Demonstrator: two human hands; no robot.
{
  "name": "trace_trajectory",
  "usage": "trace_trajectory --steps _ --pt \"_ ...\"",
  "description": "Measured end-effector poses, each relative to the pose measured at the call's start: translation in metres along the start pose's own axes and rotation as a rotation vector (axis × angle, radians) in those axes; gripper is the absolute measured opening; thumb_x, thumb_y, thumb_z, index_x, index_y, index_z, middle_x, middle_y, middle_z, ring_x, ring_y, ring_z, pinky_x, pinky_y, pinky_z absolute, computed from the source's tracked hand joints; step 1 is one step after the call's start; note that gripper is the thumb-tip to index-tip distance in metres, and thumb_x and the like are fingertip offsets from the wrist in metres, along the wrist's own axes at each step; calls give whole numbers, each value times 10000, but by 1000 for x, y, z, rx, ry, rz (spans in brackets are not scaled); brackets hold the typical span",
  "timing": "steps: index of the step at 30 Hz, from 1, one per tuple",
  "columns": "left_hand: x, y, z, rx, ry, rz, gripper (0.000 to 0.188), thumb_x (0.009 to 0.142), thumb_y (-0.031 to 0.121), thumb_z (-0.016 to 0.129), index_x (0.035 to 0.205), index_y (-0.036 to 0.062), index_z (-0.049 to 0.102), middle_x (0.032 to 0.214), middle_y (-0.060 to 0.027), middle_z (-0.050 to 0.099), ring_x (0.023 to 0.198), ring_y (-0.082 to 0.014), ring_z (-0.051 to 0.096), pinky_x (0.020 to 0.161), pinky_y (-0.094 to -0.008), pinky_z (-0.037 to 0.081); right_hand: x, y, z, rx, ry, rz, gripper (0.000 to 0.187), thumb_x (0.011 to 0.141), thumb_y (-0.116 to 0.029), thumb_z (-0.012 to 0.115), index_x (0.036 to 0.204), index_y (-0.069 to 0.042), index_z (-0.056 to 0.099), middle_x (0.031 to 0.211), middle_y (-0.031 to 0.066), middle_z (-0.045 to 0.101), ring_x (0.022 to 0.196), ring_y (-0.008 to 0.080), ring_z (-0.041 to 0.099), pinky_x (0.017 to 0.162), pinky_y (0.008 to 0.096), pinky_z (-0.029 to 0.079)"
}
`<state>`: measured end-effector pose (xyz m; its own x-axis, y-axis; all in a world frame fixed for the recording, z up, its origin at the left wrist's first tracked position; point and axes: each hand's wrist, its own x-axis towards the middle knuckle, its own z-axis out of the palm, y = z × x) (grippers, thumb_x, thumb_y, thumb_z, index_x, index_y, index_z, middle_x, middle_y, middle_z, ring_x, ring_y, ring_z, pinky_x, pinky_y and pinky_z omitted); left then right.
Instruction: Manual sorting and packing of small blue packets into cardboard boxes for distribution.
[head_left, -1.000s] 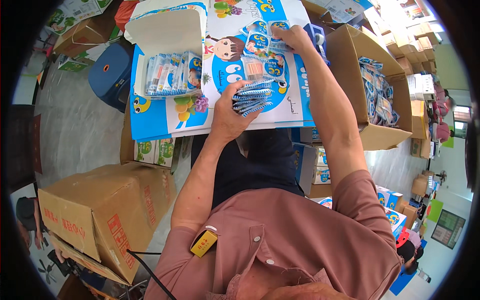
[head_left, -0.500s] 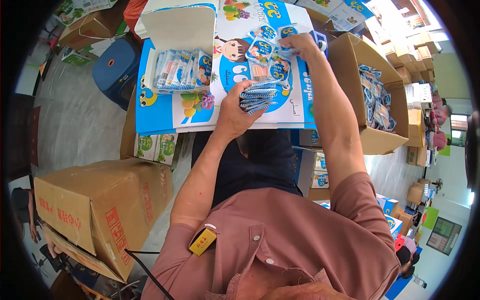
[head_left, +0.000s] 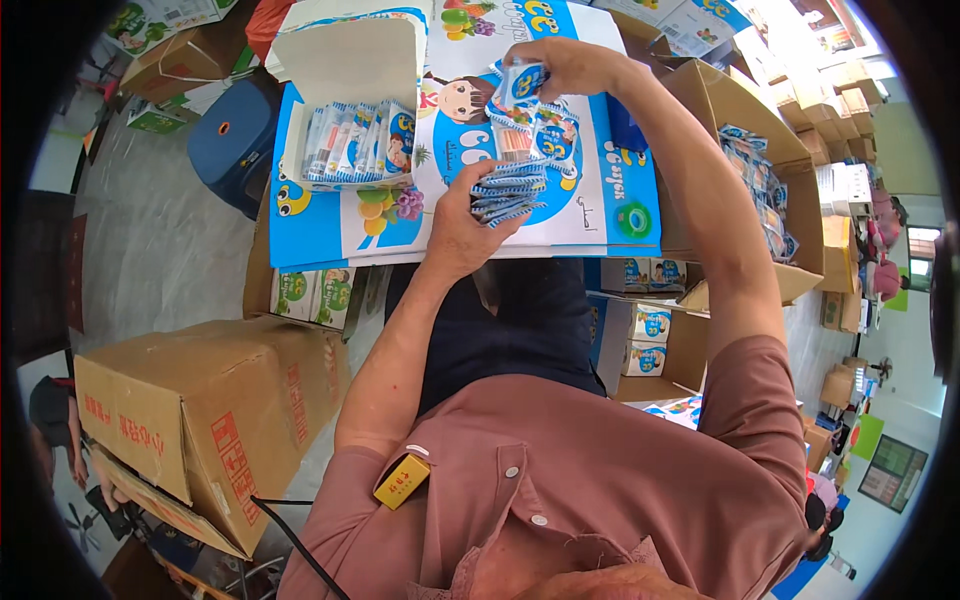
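A stack of small blue-and-white striped packets (head_left: 508,192) is gripped in my left hand (head_left: 458,228), its crimped edges facing up, over the near part of the printed board (head_left: 400,238). My right hand (head_left: 572,66) pinches a blue-and-white packet (head_left: 523,84) by its edge, just above the far end of a few loose packets (head_left: 555,136). These lie on the board beyond the stack. To the left, an open white box (head_left: 350,60) with its lid raised holds a row of upright packets (head_left: 360,140).
Right of the board stands an open brown carton (head_left: 790,160) full of packets. A roll of green tape (head_left: 632,218) lies near the board's right edge. A blue stool (head_left: 232,145) stands at the left, a large brown carton (head_left: 210,420) nearer. Small boxes (head_left: 645,340) sit below the board.
My right hand has moved left from the right side of the loose packets, and a packet now shows lifted in its fingers. My left hand keeps the stack in nearly the same place.
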<state>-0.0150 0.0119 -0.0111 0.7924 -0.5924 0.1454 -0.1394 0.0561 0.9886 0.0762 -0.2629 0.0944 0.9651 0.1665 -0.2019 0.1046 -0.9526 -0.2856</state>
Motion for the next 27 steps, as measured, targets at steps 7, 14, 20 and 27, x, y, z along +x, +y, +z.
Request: trace_trajectory --steps 7,14,20,27 --pt "3 -3 1 81 0 121 644 807 93 879 1341 53 520 1124 -128 739 1018 -177 728 887 -322 594 27 6 40 -339 -124 -51 778 666 -66 917 1386 -118 628 1289 145 701 1169 353 672 961 416 561" --pt "1 1 0 6 1 74 625 781 82 884 1314 57 558 1197 -157 682 1121 -272 707 910 -363 575 2 15 20 18 47 -27 669 750 -163 906 1351 -61 629 1219 132 719 1034 289 720 905 400 579" --pt "2 -4 1 95 1 136 621 809 56 871 1325 51 526 1138 -125 732 1046 -169 715 901 -318 588 -55 15 24 547 334 77 359 876 -191 814 1174 -12 724 1081 118 778 937 192 751 829 341 611" --pt "-2 -5 -1 -63 -18 64 604 791 39 874 1295 38 540 1135 -109 726 1038 -170 714 882 -313 581 -96 -37 89 1731 583 8 311 874 -3 732 1184 5 704 1127 93 749 1040 210 715 975 375 554"
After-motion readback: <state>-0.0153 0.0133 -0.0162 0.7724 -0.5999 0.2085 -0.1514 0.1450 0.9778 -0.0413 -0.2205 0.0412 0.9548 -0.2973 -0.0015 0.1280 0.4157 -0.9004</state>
